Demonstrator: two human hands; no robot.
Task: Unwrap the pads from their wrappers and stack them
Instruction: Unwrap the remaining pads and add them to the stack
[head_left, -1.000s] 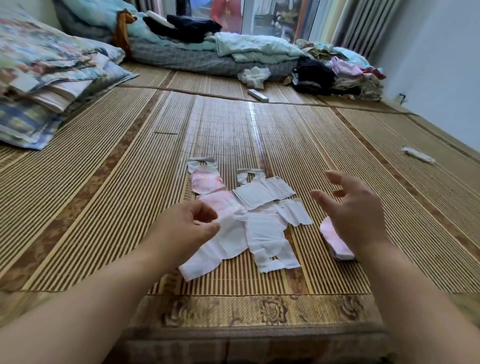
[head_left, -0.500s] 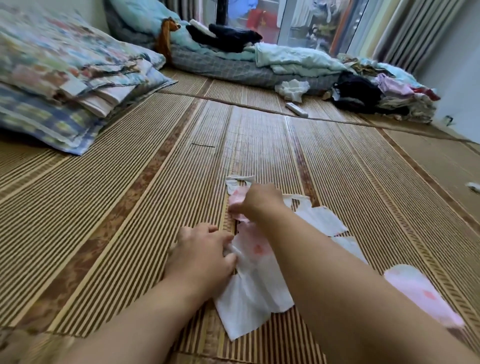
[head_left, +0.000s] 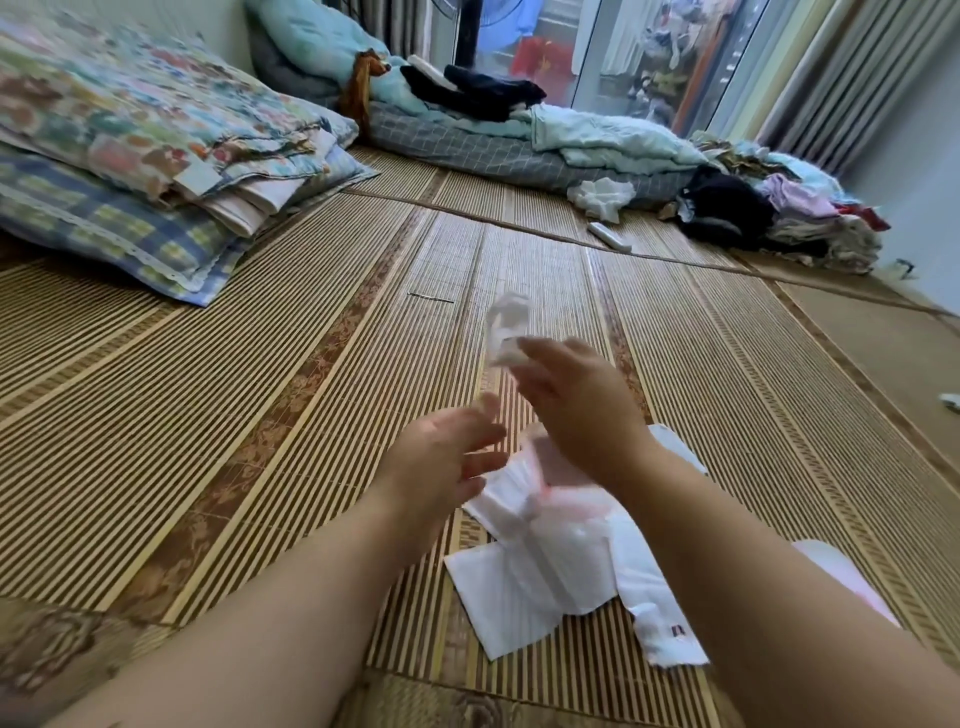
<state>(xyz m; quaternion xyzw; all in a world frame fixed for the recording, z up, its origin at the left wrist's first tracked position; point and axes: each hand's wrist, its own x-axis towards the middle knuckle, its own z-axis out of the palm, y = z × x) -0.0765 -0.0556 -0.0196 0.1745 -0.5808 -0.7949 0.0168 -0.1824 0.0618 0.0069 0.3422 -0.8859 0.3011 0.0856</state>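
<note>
Fingertips of the right hand (head_left: 576, 410) pinch a crumpled white wrapper (head_left: 506, 332), lifted clear of the bamboo mat (head_left: 260, 415) — blurred in motion. Just beside it, the left hand (head_left: 441, 467) hovers with fingers spread, holding nothing. Beneath both hands, unwrapped pads and loose wrappers (head_left: 545, 561) lie scattered on the mat — folded bedding (head_left: 145, 150) far behind.

The mat (head_left: 311, 415) is free on the left and far side, but the pillows (head_left: 130, 171) block the far left.
</note>
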